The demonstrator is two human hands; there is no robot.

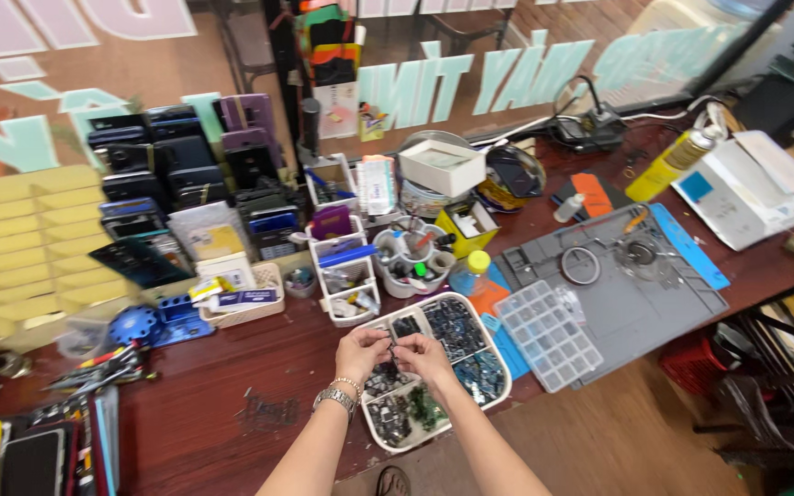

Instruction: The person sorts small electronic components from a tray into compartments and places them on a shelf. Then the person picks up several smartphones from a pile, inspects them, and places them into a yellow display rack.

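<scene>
Both my hands meet over a white divided tray [498, 354] filled with small dark electronic parts, at the near edge of a reddish wooden bench. My left hand [360, 354], with a metal watch and a bracelet on its wrist, and my right hand [423, 354] pinch a small thin dark part [392, 335] between their fingertips, just above the tray. The exact kind of part is too small to tell.
A clear compartment box [549, 335] and a grey work mat [636, 303] lie to the right. White organisers and cups of tools [346, 271] stand behind the tray. Stacked phones [158, 170] sit at the back left, more phones [11, 459] at the near left. A yellow spray can [673, 161] lies far right.
</scene>
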